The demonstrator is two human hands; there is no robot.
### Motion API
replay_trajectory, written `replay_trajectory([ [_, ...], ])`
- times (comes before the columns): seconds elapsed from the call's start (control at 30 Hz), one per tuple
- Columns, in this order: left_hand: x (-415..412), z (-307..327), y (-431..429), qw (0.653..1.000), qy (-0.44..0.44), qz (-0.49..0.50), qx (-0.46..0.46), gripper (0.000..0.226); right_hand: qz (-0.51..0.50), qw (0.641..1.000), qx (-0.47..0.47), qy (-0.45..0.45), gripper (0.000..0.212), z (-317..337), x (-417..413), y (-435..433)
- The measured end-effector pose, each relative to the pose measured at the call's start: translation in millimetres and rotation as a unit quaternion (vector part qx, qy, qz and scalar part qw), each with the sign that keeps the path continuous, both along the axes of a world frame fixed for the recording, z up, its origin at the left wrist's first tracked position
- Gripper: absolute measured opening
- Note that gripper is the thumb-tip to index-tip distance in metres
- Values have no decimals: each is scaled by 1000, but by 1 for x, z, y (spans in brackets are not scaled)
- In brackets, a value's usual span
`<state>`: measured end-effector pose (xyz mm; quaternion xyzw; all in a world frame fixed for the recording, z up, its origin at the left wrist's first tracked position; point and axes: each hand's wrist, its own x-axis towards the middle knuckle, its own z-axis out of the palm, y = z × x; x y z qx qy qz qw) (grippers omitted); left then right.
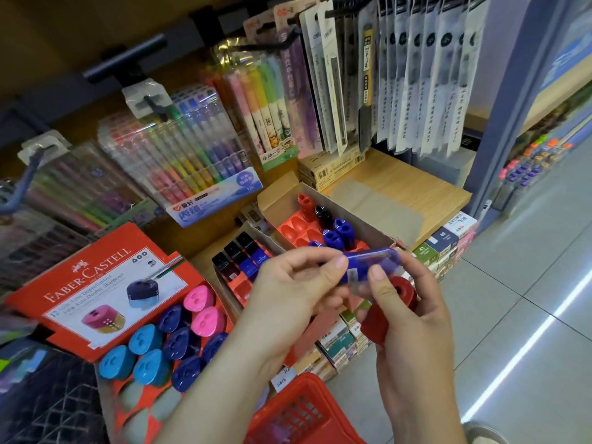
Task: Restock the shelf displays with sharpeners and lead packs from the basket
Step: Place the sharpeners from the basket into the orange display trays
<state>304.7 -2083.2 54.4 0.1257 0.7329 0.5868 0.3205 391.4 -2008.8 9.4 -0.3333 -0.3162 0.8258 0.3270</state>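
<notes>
The left hand (288,290) has thumb and forefinger pinched on one end of a long, see-through blue sharpener (368,259). The right hand (413,318) meets it from the other side, its thumb pressed on the far end. Its lower fingers are curled round a chunky red sharpener (395,302), tucked against the palm. Both hands are occupied, then, with the blue piece bridging them just above the front edge of the shelf (410,190).

From where I stand this looks like the sorting part of the restock: stock is out of the red basket (301,408), which sits low in front of the person, and not yet in a display.

Right behind the hands is a narrow tray (238,270) of dark and blue block-shaped sharpeners with bare red slots at its front. Behind that, a cardboard tray (288,200) has a red insert holding a few small red, black and blue ones. To the left is the Faber-Castell box (96,283) of rounded pink, cyan and navy ones.

I'd guess the blue one belongs in the narrow tray, though I can't match it for certain. The next move needs one hand to let go so the other can stand the piece in a free slot. Then the red one has to find its own tray. I can't pick out any lead packs.
</notes>
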Motion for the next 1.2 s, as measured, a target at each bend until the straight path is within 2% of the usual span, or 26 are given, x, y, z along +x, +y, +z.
replay_trajectory([
  [0.07,-10,1,3,991,122,29,-42,20,-53,998,-31,4,40,-1,0,1],
  [0.13,-21,0,10,962,245,32,-113,26,-106,992,-69,12,51,-1,3,5],
  [0.23,-30,-7,24,928,327,-20,-177,33,-136,987,-86,-1,55,-2,6,7],
  [0.33,-30,-19,40,894,401,-73,-185,36,-150,984,-100,-9,56,-2,4,5],
  [0.47,-31,-30,58,868,446,-102,-195,36,-159,978,-132,6,63,-4,5,6],
  [0.57,-34,-40,63,847,460,-140,-227,39,-161,977,-141,9,60,-9,8,5],
  [0.7,-34,-43,65,807,493,-196,-259,38,-186,971,-154,7,47,-14,8,4],
  [0.8,-34,-40,67,758,543,-225,-283,34,-206,965,-162,4,31,-14,8,6],
  [0.87,-36,-38,69,746,547,-228,-303,34,-209,965,-158,-2,22,-13,10,7],
  [0.93,-37,-40,73,750,532,-230,-318,33,-199,971,-130,-10,16,-11,12,6],
  [0.97,-36,-41,74,763,516,-225,-318,33,-191,976,-109,-11,14,-10,13,5],
  [1.03,-28,-39,66,821,463,-179,-282,36,-175,981,-79,0,17,-8,16,4],
  [1.1,-13,-29,48,899,369,-109,-208,33,-159,985,-69,22,24,-8,18,3],
  [1.17,9,-20,24,973,194,-66,-106,34,-130,989,-60,45,24,-7,19,1],
  [1.2,19,-16,13,989,117,-54,-66,37,-110,991,-52,51,23,-7,19,-1],
])
